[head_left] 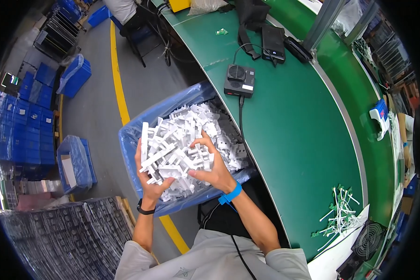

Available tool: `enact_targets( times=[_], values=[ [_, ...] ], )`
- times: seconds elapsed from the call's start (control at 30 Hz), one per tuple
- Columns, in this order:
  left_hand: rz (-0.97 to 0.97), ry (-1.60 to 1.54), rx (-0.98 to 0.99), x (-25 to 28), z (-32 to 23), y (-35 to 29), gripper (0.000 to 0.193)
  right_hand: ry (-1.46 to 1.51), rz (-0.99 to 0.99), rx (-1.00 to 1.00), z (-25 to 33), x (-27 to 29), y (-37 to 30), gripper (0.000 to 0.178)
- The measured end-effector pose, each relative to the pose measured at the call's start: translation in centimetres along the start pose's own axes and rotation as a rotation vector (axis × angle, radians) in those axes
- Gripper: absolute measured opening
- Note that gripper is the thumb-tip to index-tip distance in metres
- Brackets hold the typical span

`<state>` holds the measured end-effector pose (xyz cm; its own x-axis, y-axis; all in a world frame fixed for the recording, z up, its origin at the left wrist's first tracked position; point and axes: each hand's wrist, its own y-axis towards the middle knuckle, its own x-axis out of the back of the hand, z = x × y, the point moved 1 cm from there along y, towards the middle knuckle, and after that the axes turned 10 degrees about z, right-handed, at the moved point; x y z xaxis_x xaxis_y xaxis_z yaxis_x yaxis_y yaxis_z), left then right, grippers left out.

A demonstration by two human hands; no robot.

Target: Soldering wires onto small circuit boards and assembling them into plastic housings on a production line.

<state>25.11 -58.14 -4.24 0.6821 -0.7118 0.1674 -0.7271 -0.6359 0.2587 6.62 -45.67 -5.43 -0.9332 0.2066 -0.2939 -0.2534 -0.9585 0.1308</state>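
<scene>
A blue bin (127, 140) lined with clear plastic stands left of the bench, heaped with white molded plastic parts (228, 144). Over the heap, my two hands cup a loose pile of the same white plastic parts (170, 149) between them. My left hand (150, 190) supports the pile's left side, its fingers running up the outside and its thumb across the front. On the other side, my right hand (219, 175) curls its fingers around several pieces, thumb pointing inward. Where the held parts end and the heap below begins cannot be made out.
Along the bin's right side runs a green bench (294, 140). On it are a black boxy device (239, 80) with a cable, a black power bank (272, 44) and white cables with green ends (340, 212). Blue crates (21, 126) and a wrapped stack (74, 233) stand left.
</scene>
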Motion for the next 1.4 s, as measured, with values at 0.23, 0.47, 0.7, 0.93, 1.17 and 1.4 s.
enact_targets(
  times=[0.23, 0.47, 0.7, 0.93, 1.17, 1.4],
  values=[
    [-0.072, 0.207, -0.162, 0.7, -5.7, -0.3, 0.13, -0.091, 0.043, 0.206, 8.7, -0.7, -1.0, 0.073],
    [0.155, 0.199, -0.467, -2.3, -11.7, 1.6, 0.13, -0.248, -0.022, 0.458, 17.5, 0.8, -5.1, 0.082],
    [0.315, -0.204, -0.444, -16.5, -17.2, 10.2, 0.126, -0.37, -0.37, 0.403, 23.1, 6.9, -11.6, 0.073],
    [0.666, -0.572, -0.451, -28.4, -15.1, 16.1, 0.108, -0.216, -0.607, 0.321, 24.4, 13.1, -15.7, 0.054],
    [0.652, -0.578, -0.394, -30.8, -10.3, 17.4, 0.103, -0.323, -0.602, 0.256, 20.9, 18.3, -15.1, 0.053],
    [0.62, -0.501, -0.325, -30.3, -9.7, 18.7, 0.103, -0.59, -0.666, 0.274, 18.7, 21.0, -13.4, 0.063]
  ],
)
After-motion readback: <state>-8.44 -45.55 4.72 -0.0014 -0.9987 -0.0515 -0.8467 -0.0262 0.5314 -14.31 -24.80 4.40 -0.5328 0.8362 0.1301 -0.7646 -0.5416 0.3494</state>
